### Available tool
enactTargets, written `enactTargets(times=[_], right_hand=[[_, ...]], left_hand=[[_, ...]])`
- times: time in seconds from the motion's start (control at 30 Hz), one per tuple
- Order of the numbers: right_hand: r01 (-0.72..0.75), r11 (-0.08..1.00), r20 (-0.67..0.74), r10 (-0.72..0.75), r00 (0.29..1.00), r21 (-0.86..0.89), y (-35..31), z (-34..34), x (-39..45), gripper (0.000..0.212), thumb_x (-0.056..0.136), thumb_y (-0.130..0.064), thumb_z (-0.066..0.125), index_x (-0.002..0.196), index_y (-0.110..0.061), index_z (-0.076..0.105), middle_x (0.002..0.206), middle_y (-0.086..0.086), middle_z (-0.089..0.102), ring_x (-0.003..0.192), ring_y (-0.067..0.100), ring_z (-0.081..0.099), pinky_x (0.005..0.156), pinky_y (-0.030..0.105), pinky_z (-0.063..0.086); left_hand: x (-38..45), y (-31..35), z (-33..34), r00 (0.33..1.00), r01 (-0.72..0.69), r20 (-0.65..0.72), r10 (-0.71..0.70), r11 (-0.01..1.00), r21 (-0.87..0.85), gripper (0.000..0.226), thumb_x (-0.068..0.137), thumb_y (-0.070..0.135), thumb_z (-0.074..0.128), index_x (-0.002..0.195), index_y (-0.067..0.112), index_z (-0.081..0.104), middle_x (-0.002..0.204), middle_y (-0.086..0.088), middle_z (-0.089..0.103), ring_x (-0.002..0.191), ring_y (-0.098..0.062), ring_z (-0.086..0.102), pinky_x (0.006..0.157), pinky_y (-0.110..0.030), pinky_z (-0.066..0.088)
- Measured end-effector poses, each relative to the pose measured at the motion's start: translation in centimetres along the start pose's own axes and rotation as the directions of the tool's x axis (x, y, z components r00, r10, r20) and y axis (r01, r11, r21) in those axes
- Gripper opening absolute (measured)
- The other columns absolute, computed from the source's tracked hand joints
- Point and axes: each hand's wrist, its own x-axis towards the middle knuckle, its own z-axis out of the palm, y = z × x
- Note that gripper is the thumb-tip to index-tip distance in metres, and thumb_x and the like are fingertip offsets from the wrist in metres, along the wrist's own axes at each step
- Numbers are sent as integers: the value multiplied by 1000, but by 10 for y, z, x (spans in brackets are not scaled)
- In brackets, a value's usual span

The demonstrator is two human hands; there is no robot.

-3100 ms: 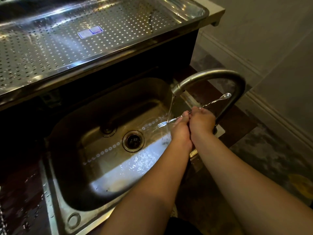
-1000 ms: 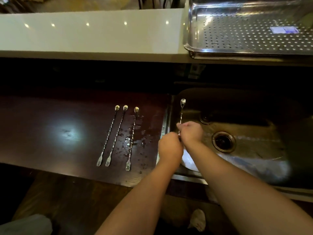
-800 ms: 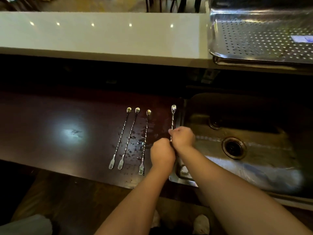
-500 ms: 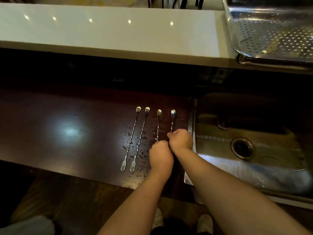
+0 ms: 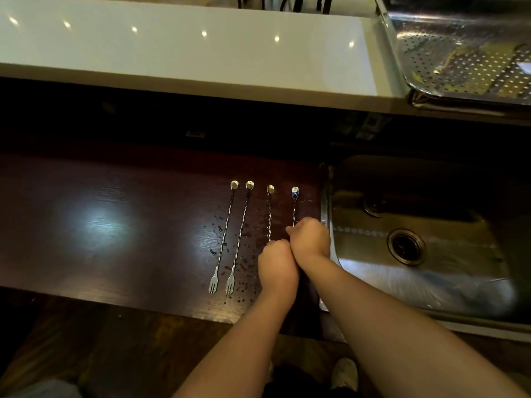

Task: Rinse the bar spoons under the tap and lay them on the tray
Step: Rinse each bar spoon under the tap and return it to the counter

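Note:
Three twisted-stem bar spoons lie side by side on the dark wooden surface [image 5: 115, 225], bowls far, fork ends near: one [image 5: 227, 234], a second [image 5: 241, 231] and a third [image 5: 269, 216], whose near end is hidden under my left hand. A fourth bar spoon [image 5: 294, 208] lies parallel to their right, low over the wood. My right hand [image 5: 310, 239] pinches its stem. My left hand [image 5: 277, 267], curled just behind, grips its near part. Whether the spoon touches the wood I cannot tell.
Water drops dot the wood around the spoons. The steel sink [image 5: 459, 254] with its drain [image 5: 405, 247] lies right of my hands. A perforated steel tray [image 5: 459, 67] sits on the white counter [image 5: 186, 53] at the far right. The tap is out of view.
Both hands carried the fourth spoon from under the running tap leftward over the sink edge and lowered it beside the other three. My view swung left with it.

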Motion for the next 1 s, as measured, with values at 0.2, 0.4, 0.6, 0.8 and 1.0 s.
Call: enactTargets(times=[0.2, 0.4, 0.6, 0.8, 1.0], right_hand=[[0, 1000, 16, 0, 1000, -12, -1, -1, 1, 26, 91, -30, 63, 92, -6, 72, 94, 13, 71, 89, 29, 66, 63, 27, 40], [48, 997, -41, -46, 998, 65, -15, -3, -3, 23, 90, -30, 62, 88, -9, 71, 85, 10, 71, 86, 29, 66, 64, 27, 43], [65, 997, 68, -67, 995, 30, -34, 10, -5, 29, 84, -35, 69, 67, -13, 61, 78, 9, 67, 76, 28, 64, 59, 27, 40], [22, 997, 137, -12, 990, -72, -39, 16, -5, 20, 81, -26, 72, 75, -12, 60, 97, 12, 70, 89, 32, 67, 62, 29, 46], [-13, 996, 142, 25, 989, -86, -40, 18, 1, 19, 85, -21, 68, 98, -7, 67, 107, 14, 69, 98, 33, 66, 72, 33, 51]], left_hand=[[-4, 0, -4, 1000, -14, -3, 14, 999, -46, 23, 93, 8, 42, 93, 7, 65, 99, -10, 66, 90, -28, 64, 71, -36, 45], [-4, -9, -19, 995, -5, -98, -9, 990, -140, 18, 91, 19, 48, 95, 7, 61, 101, -13, 61, 91, -34, 61, 73, -41, 46], [-7, -30, -24, 994, 107, -3, -107, 993, -48, 33, 91, 30, 55, 112, 5, 51, 116, -15, 58, 105, -32, 60, 82, -39, 46], [-4, -41, -20, 989, 121, 85, -120, 993, 4, 35, 91, 35, 57, 106, 3, 56, 110, -18, 64, 103, -35, 62, 78, -38, 48], [2, -42, -21, 989, 116, 101, -112, 993, -30, 25, 91, 27, 56, 100, 4, 60, 107, -18, 66, 101, -36, 61, 78, -40, 48]])
